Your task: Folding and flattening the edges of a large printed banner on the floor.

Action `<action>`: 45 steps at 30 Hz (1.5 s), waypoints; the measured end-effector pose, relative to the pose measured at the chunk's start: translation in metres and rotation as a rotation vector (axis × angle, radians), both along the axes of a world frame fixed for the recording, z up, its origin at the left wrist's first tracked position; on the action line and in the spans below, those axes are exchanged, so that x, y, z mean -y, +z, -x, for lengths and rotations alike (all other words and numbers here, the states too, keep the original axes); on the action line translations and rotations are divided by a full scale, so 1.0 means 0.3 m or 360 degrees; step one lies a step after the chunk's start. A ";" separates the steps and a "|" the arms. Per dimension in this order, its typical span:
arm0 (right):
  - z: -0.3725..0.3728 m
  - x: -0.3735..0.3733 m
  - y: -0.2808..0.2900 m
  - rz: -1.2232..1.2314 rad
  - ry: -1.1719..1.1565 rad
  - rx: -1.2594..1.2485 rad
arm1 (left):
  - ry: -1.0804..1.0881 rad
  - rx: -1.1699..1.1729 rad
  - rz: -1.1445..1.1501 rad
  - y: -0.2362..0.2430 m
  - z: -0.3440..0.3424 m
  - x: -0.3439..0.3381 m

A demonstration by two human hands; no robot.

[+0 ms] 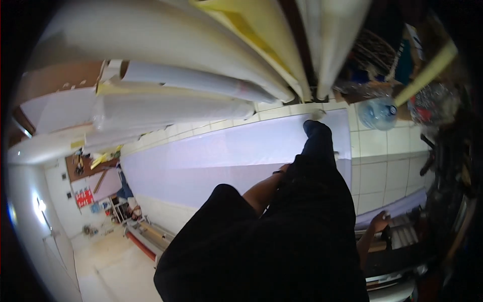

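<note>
A long pale lilac sheet (211,161) lies spread over the tiled floor, with a line running lengthwise along it. My left hand (285,168) reaches down to this sheet beside my dark-trousered leg. A dark band circles its wrist, and the leg hides the fingers. Off to the right, my right hand (380,221) has its fingers curled, close to another strip of lilac sheet (397,207). Whether it grips something small is too blurred to tell. My dark-clad foot (315,129) stands at the sheet's right end.
Large pale rolls (171,108) lean and lie along the far side. A clear plastic water bottle (378,113) and plastic-wrapped items (433,103) sit at the far right. Dark equipment (440,171) lines the right edge. A shelf unit with clutter (121,207) stands at left.
</note>
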State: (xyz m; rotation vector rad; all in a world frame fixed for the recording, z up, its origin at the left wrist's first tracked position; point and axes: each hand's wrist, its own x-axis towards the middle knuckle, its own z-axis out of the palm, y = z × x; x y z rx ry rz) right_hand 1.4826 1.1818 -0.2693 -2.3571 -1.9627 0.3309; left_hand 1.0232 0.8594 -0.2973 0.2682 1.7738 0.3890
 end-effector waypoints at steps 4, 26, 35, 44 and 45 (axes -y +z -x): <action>-0.056 0.249 -0.023 0.0391 -0.0058 0.0206 | 0.0199 0.0031 -0.0051 0.011 0.033 0.008; 0.821 0.394 0.162 -0.0707 -0.0964 -0.0915 | -0.1637 -0.0274 -0.0346 -0.006 0.923 -0.064; 0.562 1.188 0.048 -0.0513 -0.1699 -0.0382 | -0.2332 -0.0106 -0.0113 -0.039 0.958 -0.219; -0.151 1.218 -0.774 -0.0013 -0.1840 -0.0650 | -0.2512 -0.0256 0.0370 -0.141 0.766 0.292; -0.233 1.191 -0.915 0.0153 -0.1797 -0.0511 | -0.2539 -0.0245 0.0409 -0.207 0.667 0.253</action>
